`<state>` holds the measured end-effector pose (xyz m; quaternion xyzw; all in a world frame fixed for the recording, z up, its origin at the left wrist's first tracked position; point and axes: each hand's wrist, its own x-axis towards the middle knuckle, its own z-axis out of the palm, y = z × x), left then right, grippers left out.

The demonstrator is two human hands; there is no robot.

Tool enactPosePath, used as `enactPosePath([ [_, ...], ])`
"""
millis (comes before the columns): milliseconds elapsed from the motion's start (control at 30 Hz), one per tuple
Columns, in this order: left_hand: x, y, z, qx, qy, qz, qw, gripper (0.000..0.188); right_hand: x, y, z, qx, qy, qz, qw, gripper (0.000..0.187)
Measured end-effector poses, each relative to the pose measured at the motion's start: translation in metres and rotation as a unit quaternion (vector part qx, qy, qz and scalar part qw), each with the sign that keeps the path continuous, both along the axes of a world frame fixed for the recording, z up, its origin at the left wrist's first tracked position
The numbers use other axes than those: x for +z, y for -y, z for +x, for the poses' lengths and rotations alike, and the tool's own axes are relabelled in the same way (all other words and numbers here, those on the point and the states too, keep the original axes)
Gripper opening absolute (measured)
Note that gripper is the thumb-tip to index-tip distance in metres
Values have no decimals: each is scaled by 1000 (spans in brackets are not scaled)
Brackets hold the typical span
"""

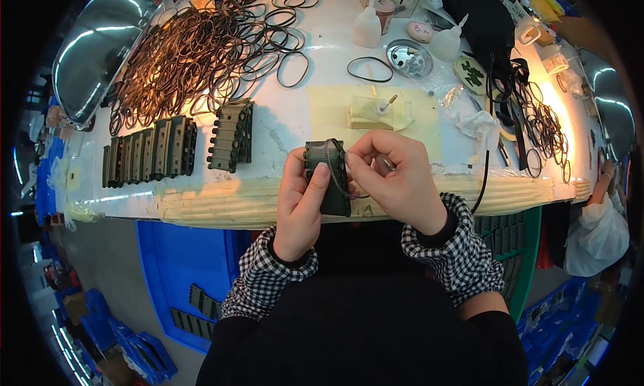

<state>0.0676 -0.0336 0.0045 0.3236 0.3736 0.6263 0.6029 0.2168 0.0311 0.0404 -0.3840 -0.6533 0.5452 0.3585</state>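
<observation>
My left hand is closed around a dark green ribbed plastic part, held upright over the table's front edge with the thumb across its face. A thin dark band loops over the part's top and hangs down its right side. At the part's upper right, my right hand has thumb and forefinger pinched together on the band. Something small and shiny shows among its curled fingers, too small to name. Similar green parts stand in a row at the left, with another stack beside them.
A big heap of dark bands covers the back left. Beyond my hands lies a masking-taped block with a small stick. White squeeze bottles and a metal dish stand behind. Below are a blue bin and a green crate.
</observation>
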Motion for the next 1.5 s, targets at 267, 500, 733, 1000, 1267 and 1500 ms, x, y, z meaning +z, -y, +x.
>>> enactPosePath([
  [267, 2, -3, 0, 29, 26, -18, 999, 18, -8, 5, -7, -56, 15, 65, 996, 10],
  [500, 2, -2, -2, 25, 49, -25, 998, 20, -8, 11, -9, -71, -18, 32, 997, 20],
  [733, 0, -2, -3, 30, 62, -29, 997, 22, -15, 12, -13, -75, -37, 43, 996, 19],
  [1000, -11, -1, -1, 58, 48, -23, 997, 28, -16, 21, -23, -107, -3, 151, 983, 19],
  [1267, -13, 1, 1, 78, 50, -26, 995, 28, -21, 23, -26, -115, -7, 149, 982, 19],
  [1500, -10, 2, -1, 69, 72, -23, 995, 30, -25, 23, -32, -138, -5, 202, 970, 20],
])
